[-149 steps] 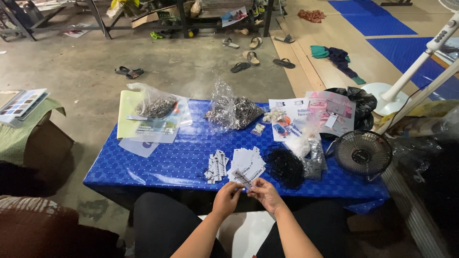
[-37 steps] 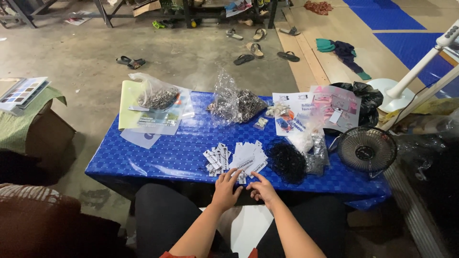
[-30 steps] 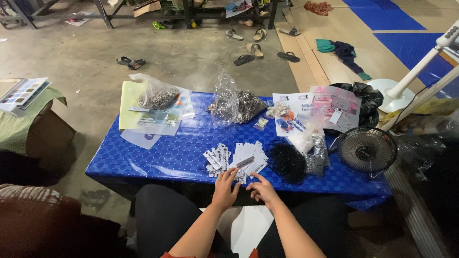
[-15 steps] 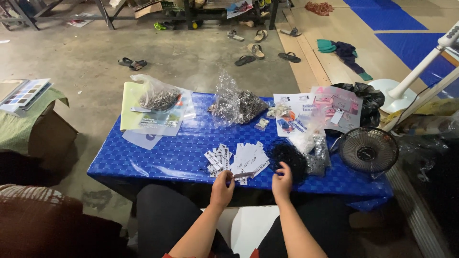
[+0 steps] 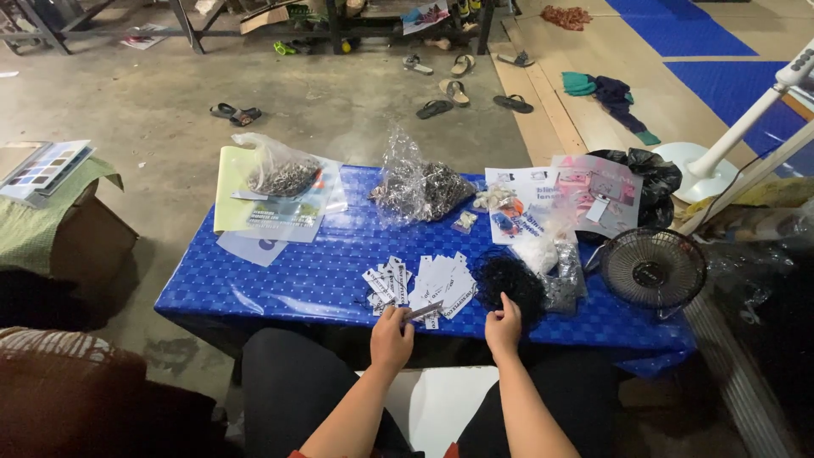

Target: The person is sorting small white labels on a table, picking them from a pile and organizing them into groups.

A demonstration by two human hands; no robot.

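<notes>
Fingers (image 5: 402, 312) of the left hand (image 5: 392, 337) pinch a thin white tag (image 5: 424, 310) at the desk's (image 5: 280, 284) near edge, beside the tag pile (image 5: 445, 284). Right hand (image 5: 504, 323) fingers curl onto the black string bundle (image 5: 511, 284), just right of the pile.

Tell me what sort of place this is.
Likely an informal home workshop for packing small goods: a low blue table on bare concrete, white tags, clear bags of small parts, and sandals left about.

Bare blue patterned tablecloth (image 5: 297, 276) left-centre gives passing room; fanned white paper tags (image 5: 424, 284), tangled black string pile (image 5: 511, 284), small black wire-grille fan (image 5: 651, 270) crowd the right.
</notes>
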